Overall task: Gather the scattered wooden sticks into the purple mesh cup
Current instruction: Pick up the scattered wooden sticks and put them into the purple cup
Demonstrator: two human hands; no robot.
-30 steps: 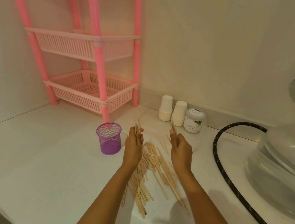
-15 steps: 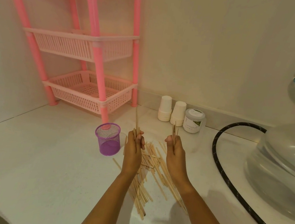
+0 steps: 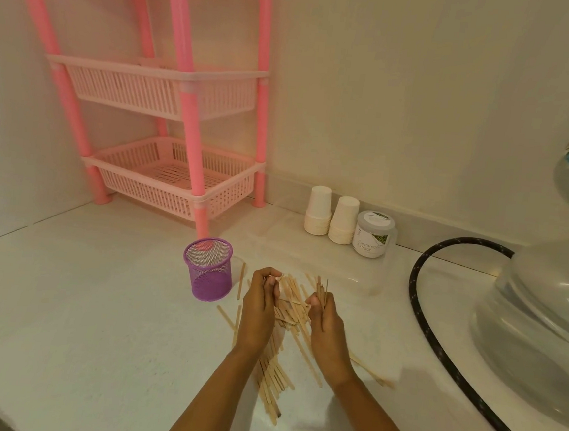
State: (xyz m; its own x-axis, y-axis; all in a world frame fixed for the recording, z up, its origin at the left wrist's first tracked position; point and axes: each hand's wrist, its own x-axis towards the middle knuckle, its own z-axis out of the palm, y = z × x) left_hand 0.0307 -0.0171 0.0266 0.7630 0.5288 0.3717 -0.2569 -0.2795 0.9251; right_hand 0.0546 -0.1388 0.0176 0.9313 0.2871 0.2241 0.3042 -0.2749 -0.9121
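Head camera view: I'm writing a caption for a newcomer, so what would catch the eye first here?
The tall pink basket rack in the back-left corner stands out most. In front of it, a small purple mesh cup sits on the white counter, with no sticks visible in it. Just right of the cup, two bare hands work over a heap of wooden sticks, the right hand pinching a few upright.

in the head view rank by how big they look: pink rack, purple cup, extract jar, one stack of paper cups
1. pink rack, by far the largest
2. purple cup
3. extract jar and the left paper cup stack look alike, so I won't rank them; both sit farther from the camera than the purple cup.
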